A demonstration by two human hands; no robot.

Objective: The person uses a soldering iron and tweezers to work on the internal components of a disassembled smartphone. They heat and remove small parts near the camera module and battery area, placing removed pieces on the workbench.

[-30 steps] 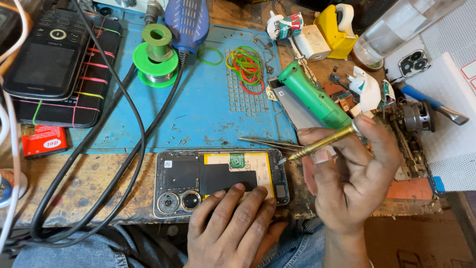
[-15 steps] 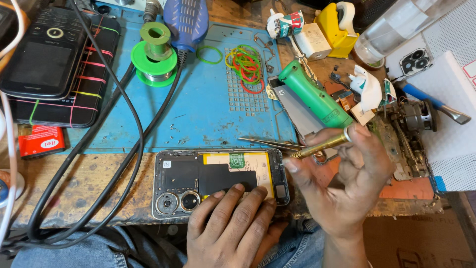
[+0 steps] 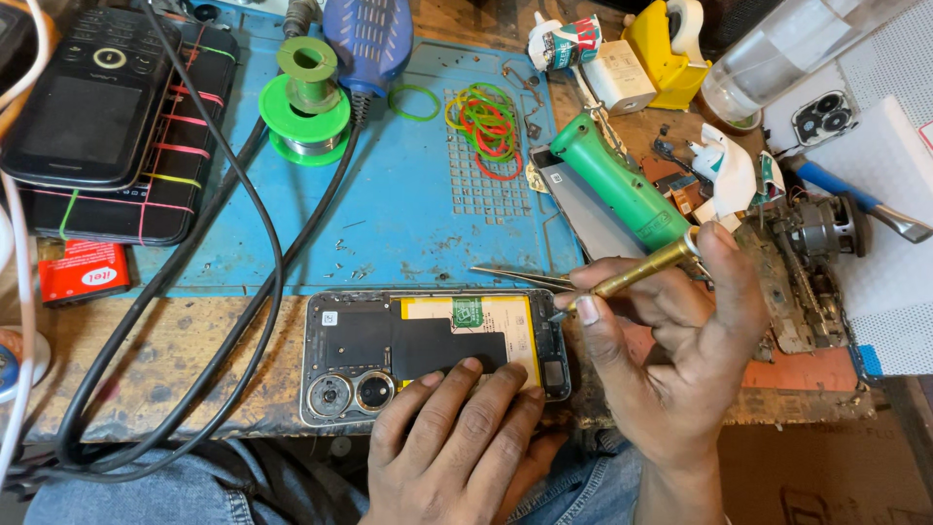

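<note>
Left hand point(image 3: 457, 437) flat, fingers spread, pressing the opened phone point(image 3: 432, 350) (back cover off). Right hand point(image 3: 671, 360) pinches a brass screwdriver point(image 3: 637, 275), tip at the phone's end, seemingly touching. Tweezers point(image 3: 520, 279) lie just beyond.

Right hand point(image 3: 680, 360) and brass screwdriver point(image 3: 637, 275) slightly lower, tip nearer the opened phone's point(image 3: 432, 355) right end.

The left hand point(image 3: 457, 447) is lying palm down, fingers together and stretched flat, pressing along the near edge of the opened phone point(image 3: 428, 345). The right hand point(image 3: 671, 360) is hovering just right of the phone, wrist bent, thumb and forefinger pinching a brass screwdriver point(image 3: 632, 277), its tip meeting the phone's right end.
</note>
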